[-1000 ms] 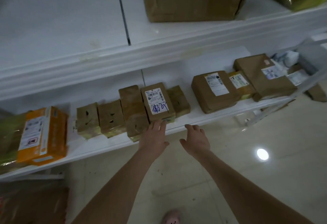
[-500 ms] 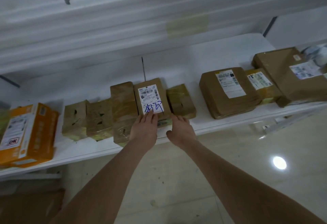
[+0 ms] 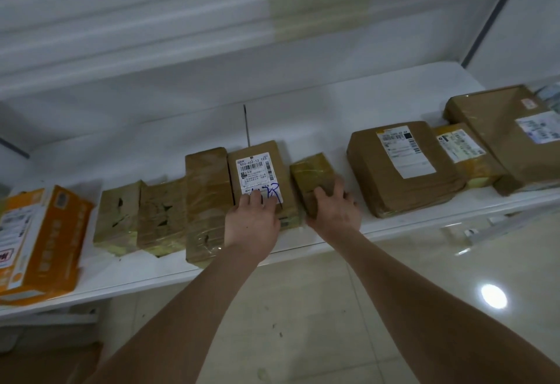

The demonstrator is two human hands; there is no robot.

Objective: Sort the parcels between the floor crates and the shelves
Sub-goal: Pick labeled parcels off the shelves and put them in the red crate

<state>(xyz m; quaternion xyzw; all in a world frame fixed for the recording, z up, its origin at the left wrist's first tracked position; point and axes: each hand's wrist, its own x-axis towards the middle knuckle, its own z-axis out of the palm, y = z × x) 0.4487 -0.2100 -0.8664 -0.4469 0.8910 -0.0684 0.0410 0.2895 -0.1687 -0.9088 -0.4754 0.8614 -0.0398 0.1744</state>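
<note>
On the white lower shelf (image 3: 303, 123) lies a row of brown parcels. My left hand (image 3: 253, 221) rests with its fingers flat on the white label of the labelled parcel (image 3: 260, 168), which carries blue handwriting. Right beside it sits a small brown taped parcel (image 3: 310, 170). My right hand (image 3: 333, 210) covers its near end, fingers curled over the top. Both parcels lie on the shelf.
Left of my hands stand a tall brown parcel (image 3: 207, 189), two small ones (image 3: 116, 214) (image 3: 160, 214) and an orange box (image 3: 51, 232). To the right lie a large flat parcel (image 3: 397, 165) and further labelled ones (image 3: 509, 129). An upper shelf edge (image 3: 212, 35) overhangs; tiled floor (image 3: 303, 308) lies below.
Both hands reached forward from the shelf's front edge onto the parcels: left onto the labelled parcel, right onto the small parcel beside it. The view moved closer.
</note>
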